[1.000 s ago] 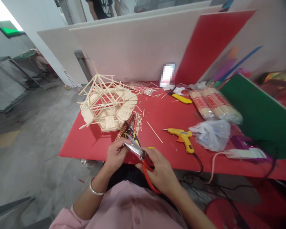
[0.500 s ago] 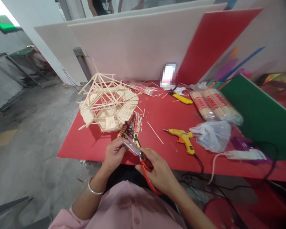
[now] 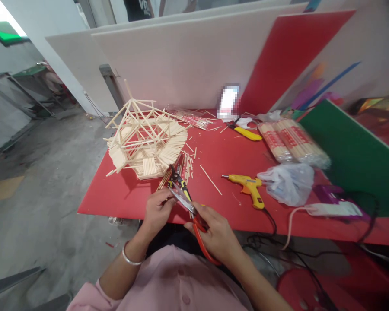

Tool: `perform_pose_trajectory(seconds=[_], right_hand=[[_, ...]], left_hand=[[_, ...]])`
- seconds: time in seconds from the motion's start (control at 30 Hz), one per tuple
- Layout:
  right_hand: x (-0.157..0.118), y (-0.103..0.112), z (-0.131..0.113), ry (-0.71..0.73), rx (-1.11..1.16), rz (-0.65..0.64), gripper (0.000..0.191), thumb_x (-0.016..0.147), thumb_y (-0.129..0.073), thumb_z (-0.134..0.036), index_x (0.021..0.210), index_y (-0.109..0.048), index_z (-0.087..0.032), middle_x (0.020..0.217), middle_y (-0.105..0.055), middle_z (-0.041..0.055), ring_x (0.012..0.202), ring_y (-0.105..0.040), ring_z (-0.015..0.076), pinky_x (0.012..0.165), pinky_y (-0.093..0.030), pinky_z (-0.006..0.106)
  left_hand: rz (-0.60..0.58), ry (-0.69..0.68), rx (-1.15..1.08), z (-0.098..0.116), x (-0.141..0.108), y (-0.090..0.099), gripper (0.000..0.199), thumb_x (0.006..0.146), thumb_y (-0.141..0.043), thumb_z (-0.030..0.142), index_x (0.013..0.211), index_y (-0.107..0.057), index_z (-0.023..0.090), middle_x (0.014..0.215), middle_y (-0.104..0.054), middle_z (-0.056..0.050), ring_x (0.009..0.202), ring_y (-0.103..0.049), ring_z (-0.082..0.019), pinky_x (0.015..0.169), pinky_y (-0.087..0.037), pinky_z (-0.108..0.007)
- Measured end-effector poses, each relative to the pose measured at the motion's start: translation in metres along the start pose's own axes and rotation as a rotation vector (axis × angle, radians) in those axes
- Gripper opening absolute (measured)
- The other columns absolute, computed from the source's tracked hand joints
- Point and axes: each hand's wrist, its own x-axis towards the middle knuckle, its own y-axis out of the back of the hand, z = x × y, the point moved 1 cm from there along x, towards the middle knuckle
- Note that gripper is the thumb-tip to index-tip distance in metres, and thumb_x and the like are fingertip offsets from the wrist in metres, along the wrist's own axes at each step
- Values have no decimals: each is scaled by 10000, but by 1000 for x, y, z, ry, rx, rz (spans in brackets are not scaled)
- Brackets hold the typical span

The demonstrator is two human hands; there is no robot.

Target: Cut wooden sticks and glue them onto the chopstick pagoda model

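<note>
My right hand (image 3: 215,231) is closed round the red handles of a pair of scissors (image 3: 183,201), whose blades point up and left. Close by the blade tips, my left hand (image 3: 158,210) has its fingers pinched together; whatever lies between them is too small or hidden to make out. Just beyond the blades lie yellow and black pliers (image 3: 180,180) among loose sticks (image 3: 186,166). A pavilion-like model of pale wooden sticks (image 3: 145,142) stands at the left of the red table (image 3: 207,164).
A yellow hot glue gun (image 3: 248,186) with a cable lies to the right, beside a crumpled plastic bag (image 3: 288,183). Packs of sticks (image 3: 291,140), yellow-handled pliers (image 3: 246,132) and a lit phone (image 3: 229,101) are farther back. White boards (image 3: 181,65) lean behind the table.
My left hand has shifted slightly right, nearer the scissors. The scissor blades have turned a little and look slightly more apart. The model and tools on the table stay put.
</note>
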Motion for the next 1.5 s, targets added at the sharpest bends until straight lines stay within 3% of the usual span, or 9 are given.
perform_pose_trajectory(seconds=[0.23,0.4,0.57,0.8,0.97,1.17,1.33,1.5], right_hand=[[-5,4,7,-22,40,-30,426,902,-538,-473,1248,-576,-227,947,-695,70,803,-662,188,736,-541,302],[-2,12,8,-39,-117,-56,530,847,-597,-511,1278,-541,-208,1006,-664,92,906,-639,235,769,-528,356],[0,12,8,-19,-83,-59,519,847,-603,-501,1262,-554,-193,986,-663,94,889,-632,229,770,-522,351],[0,10,8,-36,-23,-71,497,864,-582,-488,1272,-552,-205,1021,-677,99,874,-652,216,779,-529,336],[0,8,6,-45,-70,-49,467,867,-577,-498,1232,-585,-208,918,-685,79,804,-655,212,729,-532,326],[-1,6,11,20,-24,-21,462,903,-495,-549,1191,-603,-205,930,-701,95,784,-670,205,718,-539,314],[2,13,12,49,-173,-10,528,848,-576,-561,1223,-581,-190,944,-677,101,864,-657,250,707,-539,352],[3,15,11,62,-92,-36,497,873,-552,-546,1233,-565,-203,922,-673,80,812,-652,207,691,-524,308]], left_hand=[[-34,79,-78,-8,0,-8,157,820,-602,239,738,-727,194,688,-689,-31,646,-614,-154,633,-495,-253],[-35,59,-96,-12,1,-9,163,810,-569,204,774,-728,196,746,-720,-42,670,-640,-163,646,-513,-266],[-47,45,-102,-10,2,-9,174,803,-555,178,764,-724,197,810,-739,-54,740,-667,-175,701,-524,-282],[-77,58,-75,-12,0,-8,182,823,-553,176,720,-702,188,707,-688,-22,673,-622,-153,661,-490,-254],[-64,41,-61,-10,1,-10,184,812,-546,155,702,-690,185,703,-691,-21,676,-624,-155,662,-492,-255],[-95,36,-89,-7,4,-10,181,844,-578,213,698,-680,179,646,-659,-14,611,-590,-137,604,-470,-236],[-81,35,-173,-14,3,-9,147,846,-581,227,769,-699,185,758,-699,-40,654,-619,-150,615,-482,-249],[-121,84,-203,-14,4,-8,151,849,-601,267,764,-696,187,752,-686,-41,645,-604,-149,624,-477,-252]])
